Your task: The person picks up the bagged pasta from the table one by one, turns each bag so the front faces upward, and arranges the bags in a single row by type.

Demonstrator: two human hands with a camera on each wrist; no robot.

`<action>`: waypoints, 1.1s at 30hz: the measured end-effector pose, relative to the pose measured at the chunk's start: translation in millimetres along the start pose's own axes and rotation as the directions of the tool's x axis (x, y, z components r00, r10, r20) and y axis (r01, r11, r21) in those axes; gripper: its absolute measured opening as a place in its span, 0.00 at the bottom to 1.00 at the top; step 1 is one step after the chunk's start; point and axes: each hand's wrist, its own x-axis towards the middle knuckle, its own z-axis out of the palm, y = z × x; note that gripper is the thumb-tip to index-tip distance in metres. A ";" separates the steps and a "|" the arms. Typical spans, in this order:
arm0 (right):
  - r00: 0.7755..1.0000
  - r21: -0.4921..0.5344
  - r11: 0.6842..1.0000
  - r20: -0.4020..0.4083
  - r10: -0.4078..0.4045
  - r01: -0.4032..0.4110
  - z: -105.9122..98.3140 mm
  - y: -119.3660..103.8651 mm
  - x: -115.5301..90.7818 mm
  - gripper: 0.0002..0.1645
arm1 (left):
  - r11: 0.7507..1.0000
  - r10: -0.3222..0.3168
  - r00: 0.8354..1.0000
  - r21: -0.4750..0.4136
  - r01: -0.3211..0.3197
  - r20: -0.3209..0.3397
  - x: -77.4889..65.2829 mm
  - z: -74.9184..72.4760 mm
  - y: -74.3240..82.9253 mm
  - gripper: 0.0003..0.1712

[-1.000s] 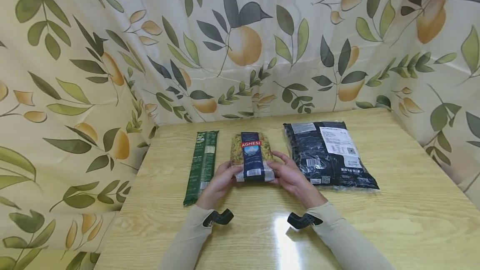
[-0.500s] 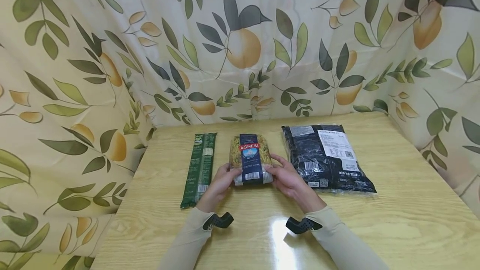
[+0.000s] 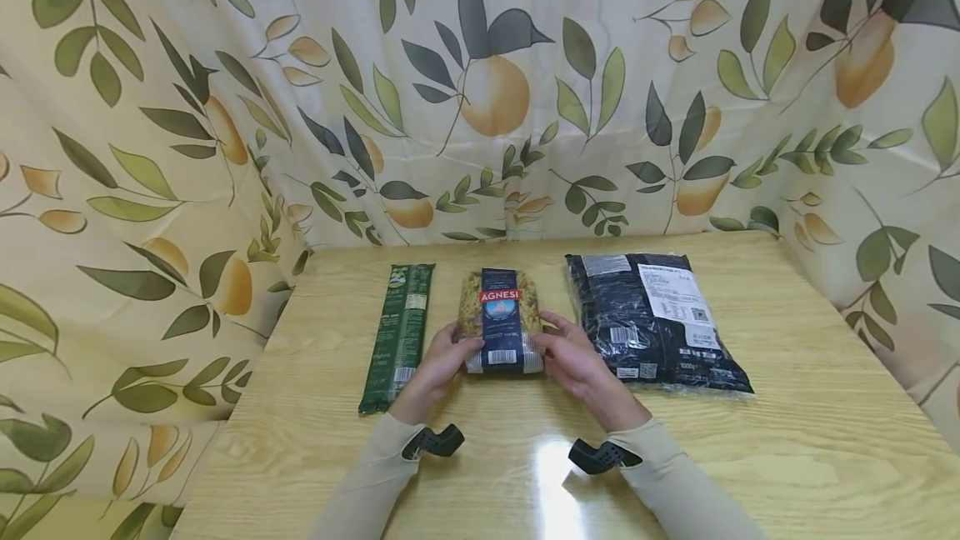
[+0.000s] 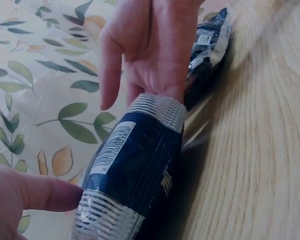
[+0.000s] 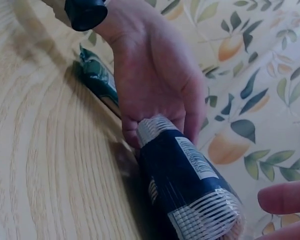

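Note:
A clear bag of pasta (image 3: 500, 307) with a navy AGNESI label sits at the middle of the table, its striped barcode end toward me. My left hand (image 3: 441, 363) grips its near left corner; the thumb meets the bag's edge in the left wrist view, with fingers tucked along the side. My right hand (image 3: 581, 369) is at the near right corner. Its fingers reach the bag's striped end (image 4: 157, 107), while its thumb stands off the wrapper in both wrist views. The fingers under the bag are partly hidden.
A long, narrow green packet (image 3: 399, 336) lies left of the pasta bag. To the right is a large dark plastic-wrapped bag (image 3: 622, 307) with a white label. The wooden table (image 3: 675, 457) meets a fruit-patterned curtain (image 3: 450, 173) behind and at the sides.
The pasta bag has settled flatter with its front end lower. My right thumb has drawn back toward the bag's edge, while my left hand keeps its place at the left corner.

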 end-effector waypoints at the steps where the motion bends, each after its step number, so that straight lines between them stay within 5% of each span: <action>1: 1.000 -0.004 1.000 -0.005 0.001 -0.001 0.4 -1.2 0.3 0.42 | 1.000 0.006 1.000 -0.003 -0.006 0.005 0.6 0.5 0.5 0.43; 11: 0.999 -0.020 0.999 0.004 -0.049 0.049 -0.8 -10.1 -1.6 0.40 | 1.000 0.016 1.000 0.027 -0.016 0.000 1.1 1.2 3.3 0.43; 20: 0.981 -0.125 0.975 -0.039 -0.189 0.183 -23.7 -43.4 -10.6 0.32 | 0.996 0.044 0.992 0.081 -0.035 -0.120 -5.9 -3.1 20.3 0.49; 28: 0.931 -0.337 0.892 -0.094 -0.352 0.303 -48.8 -82.9 -28.6 0.33 | 0.976 0.206 0.973 0.092 -0.197 -0.103 -19.1 0.0 56.8 0.39; 33: 0.882 -0.349 0.850 -0.113 -0.457 0.395 -60.5 -106.1 -43.1 0.31 | 0.956 0.294 0.956 0.013 -0.294 -0.019 -21.8 12.1 83.0 0.35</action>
